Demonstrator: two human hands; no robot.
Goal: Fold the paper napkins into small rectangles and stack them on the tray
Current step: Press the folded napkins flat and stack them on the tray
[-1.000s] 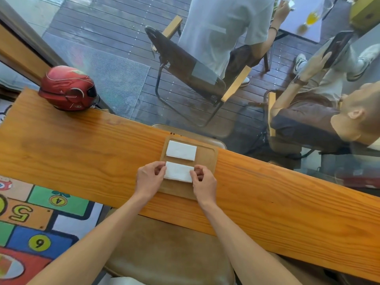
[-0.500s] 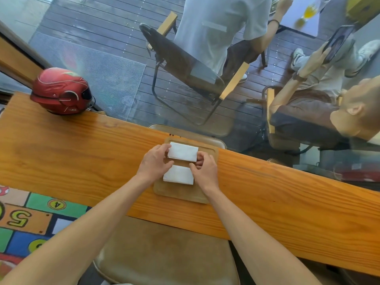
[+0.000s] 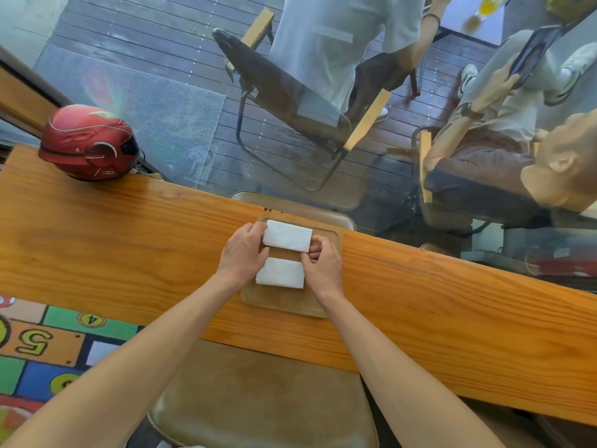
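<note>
While the left hand (image 3: 243,250) and right hand (image 3: 323,263) pinch the far folded napkin (image 3: 287,236) by its ends, a second white rectangle (image 3: 280,273) lies flat on the one wooden tray (image 3: 284,303).

Bright daylight fills the view, coming through the window glass (image 3: 420,189) beyond the wooden surface (image 3: 129,247). The glass carries pale reflections and a faint rainbow flare above the red helmet (image 3: 87,143), so what lies past it looks hazy and washed out. The surface shines warmly with a soft sheen and holds only faint, short shadows. The two white napkins (image 3: 287,236) are nearly overexposed, their creases hard to read. Wide-angle distortion bends the surface's edges and stretches the forearms toward the lower corners. Focus is fairly sharp in the centre, softer toward the frame edges.
</note>
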